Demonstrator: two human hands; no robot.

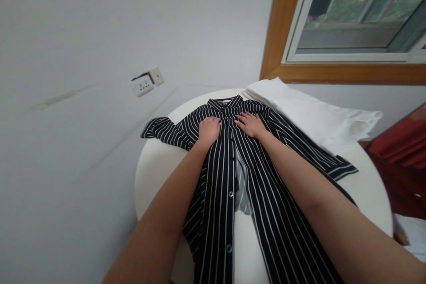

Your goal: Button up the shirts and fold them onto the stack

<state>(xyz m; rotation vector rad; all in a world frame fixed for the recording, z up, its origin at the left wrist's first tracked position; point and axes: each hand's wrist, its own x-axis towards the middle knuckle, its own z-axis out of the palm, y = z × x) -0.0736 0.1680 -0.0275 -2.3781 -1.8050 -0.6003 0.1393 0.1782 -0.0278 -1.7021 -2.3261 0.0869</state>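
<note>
A black shirt with thin white stripes (pixel 266 213) lies front up on a round white table (pixel 156 168), collar away from me, its front partly open lower down. My left hand (pixel 209 128) rests on the shirt's chest left of the button line, fingers curled under. My right hand (pixel 250 124) lies flat on the chest just right of the button line, fingers spread toward the collar. Both sleeves are stretched out to the sides.
Folded white cloth (pixel 309 115) lies on the table's far right, partly under the shirt's sleeve. A wall socket (pixel 145 82) is on the white wall behind. A wood-framed window (pixel 346 71) is at upper right, and red furniture (pixel 402 159) stands at the right.
</note>
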